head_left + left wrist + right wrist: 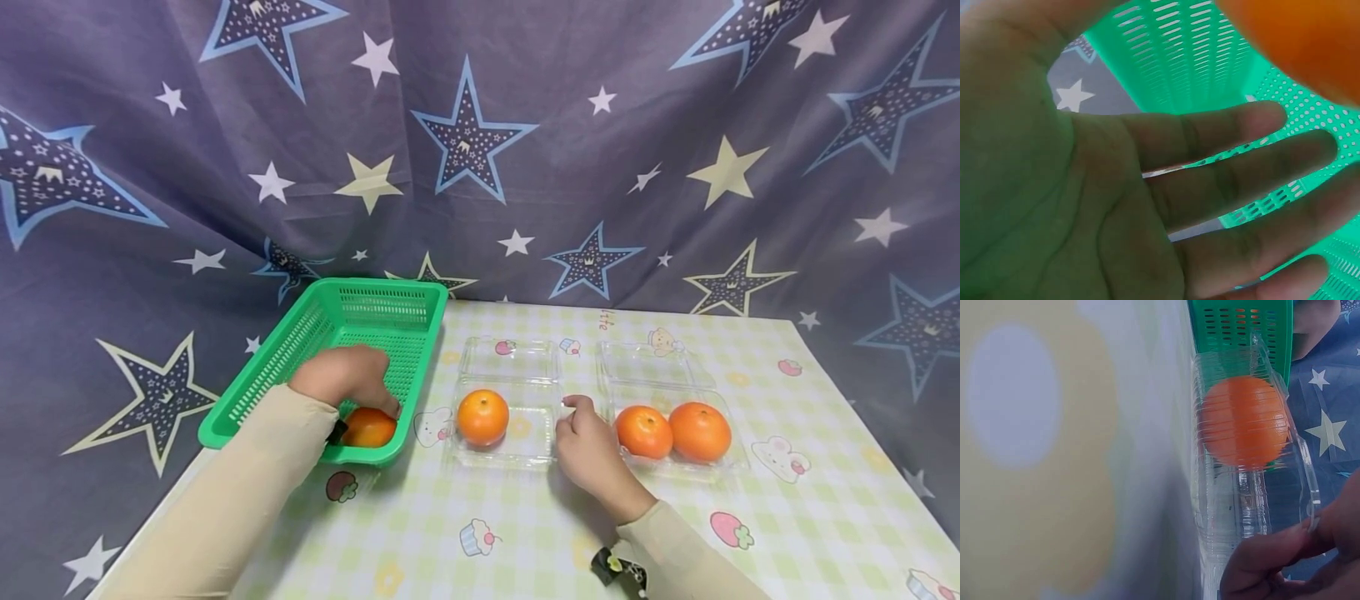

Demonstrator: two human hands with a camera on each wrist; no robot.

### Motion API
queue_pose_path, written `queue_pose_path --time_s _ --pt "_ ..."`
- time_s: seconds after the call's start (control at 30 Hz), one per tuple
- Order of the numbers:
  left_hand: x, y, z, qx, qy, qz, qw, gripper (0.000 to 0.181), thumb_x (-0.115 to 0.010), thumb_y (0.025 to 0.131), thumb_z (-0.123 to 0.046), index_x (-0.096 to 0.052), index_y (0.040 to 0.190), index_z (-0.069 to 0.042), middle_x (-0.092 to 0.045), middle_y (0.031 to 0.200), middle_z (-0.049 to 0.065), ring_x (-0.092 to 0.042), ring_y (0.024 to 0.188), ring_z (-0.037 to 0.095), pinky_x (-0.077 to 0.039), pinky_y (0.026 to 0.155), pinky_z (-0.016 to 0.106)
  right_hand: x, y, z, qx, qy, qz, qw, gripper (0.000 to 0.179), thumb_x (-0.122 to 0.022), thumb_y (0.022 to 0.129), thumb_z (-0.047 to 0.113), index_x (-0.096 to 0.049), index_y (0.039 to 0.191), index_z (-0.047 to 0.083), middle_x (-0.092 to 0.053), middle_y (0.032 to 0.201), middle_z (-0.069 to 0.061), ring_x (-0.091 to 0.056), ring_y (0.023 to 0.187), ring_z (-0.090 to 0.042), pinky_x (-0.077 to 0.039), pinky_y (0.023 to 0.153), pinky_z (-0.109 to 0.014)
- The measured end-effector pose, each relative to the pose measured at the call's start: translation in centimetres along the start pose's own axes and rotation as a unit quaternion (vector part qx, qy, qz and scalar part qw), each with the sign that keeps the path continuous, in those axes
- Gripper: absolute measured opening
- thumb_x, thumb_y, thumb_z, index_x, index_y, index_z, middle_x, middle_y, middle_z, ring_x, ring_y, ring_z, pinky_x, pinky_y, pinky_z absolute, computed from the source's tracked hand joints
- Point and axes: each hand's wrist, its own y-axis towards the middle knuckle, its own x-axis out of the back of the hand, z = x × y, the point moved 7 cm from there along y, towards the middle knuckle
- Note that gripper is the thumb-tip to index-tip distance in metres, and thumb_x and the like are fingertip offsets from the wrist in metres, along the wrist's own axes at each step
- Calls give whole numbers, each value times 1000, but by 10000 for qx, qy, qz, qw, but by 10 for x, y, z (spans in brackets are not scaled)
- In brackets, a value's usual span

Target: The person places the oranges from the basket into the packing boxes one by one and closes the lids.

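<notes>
My left hand (pixel 347 373) reaches into the green basket (pixel 431 367), over an orange (pixel 369 428) at its near end. The left wrist view shows the fingers (pixel 1229 187) extended and spread, with the orange (pixel 1310 44) near their tips at upper right. With thumb and finger, my right hand (pixel 592 450) pinches the right rim of an open clear plastic box (pixel 536 421). One orange (pixel 482 418) sits in that box's left half, seen through the ribbed wall in the right wrist view.
Right of my right hand stands a second open clear box (pixel 656 367) holding two oranges, one (pixel 643 432) beside the other (pixel 700 432). A checked tablecloth (pixel 420 533) covers the table. Behind it hangs a dark star-patterned curtain (pixel 525 167).
</notes>
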Motion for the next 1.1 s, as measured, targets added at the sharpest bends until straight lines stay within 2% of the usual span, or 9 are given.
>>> queue_pose_path --time_s 0.17,0.37,0.57,0.7,0.87,0.97,1.1 --pt "-4 -2 1 91 -120 174 9997 47 -84 77 -47 -60 94 -11 -63 90 8 -62 76 26 -52 64 37 0 1 0 32 -14 -31 10000 40 -48 100 12 -51 136 -7 -53 73 -3 -50 64 -18 -43 65 -32" --pt "-5 -1 3 105 -14 251 9996 50 -83 76 -51 -61 94 -10 -64 90 7 -61 76 24 -51 65 37 0 2 0 95 53 -59 9999 40 -48 100 11 -52 135 -7 -52 71 -2 -49 62 -18 -43 65 -33" --pt "-7 0 3 67 -260 417 9988 45 -80 81 -46 -60 94 -8 -66 87 9 -67 68 26 -54 57 35 0 2 0 119 132 -40 9998 40 -47 100 11 -51 134 -8 -50 70 -1 -49 61 -17 -43 65 -33" --pt "-4 3 2 -85 -230 264 9993 39 -77 84 -42 -63 91 -7 -66 83 8 -63 66 24 -51 57 33 0 1 0 141 127 -49 9998 39 -47 100 10 -52 134 -8 -50 70 -1 -49 62 -17 -43 66 -33" --pt "1 8 1 -299 59 12 9995 46 -73 90 -49 -67 101 -5 -65 91 7 -58 78 23 -48 70 36 0 0 0 178 35 -88 9998 38 -47 100 10 -53 133 -7 -50 69 -1 -51 64 -18 -44 71 -35" --pt "-1 7 4 -233 -122 106 9996 49 -74 89 -52 -66 104 -5 -64 94 8 -61 78 24 -50 68 36 0 0 0 145 33 -66 9999 38 -47 100 11 -52 134 -7 -50 70 -1 -51 65 -18 -45 72 -35" --pt "-6 3 8 -104 -492 311 9983 47 -80 84 -48 -61 99 -8 -63 93 9 -67 71 27 -53 57 34 1 0 1 157 59 -28 9999 39 -47 100 10 -52 134 -7 -50 71 -2 -50 64 -18 -44 69 -34"
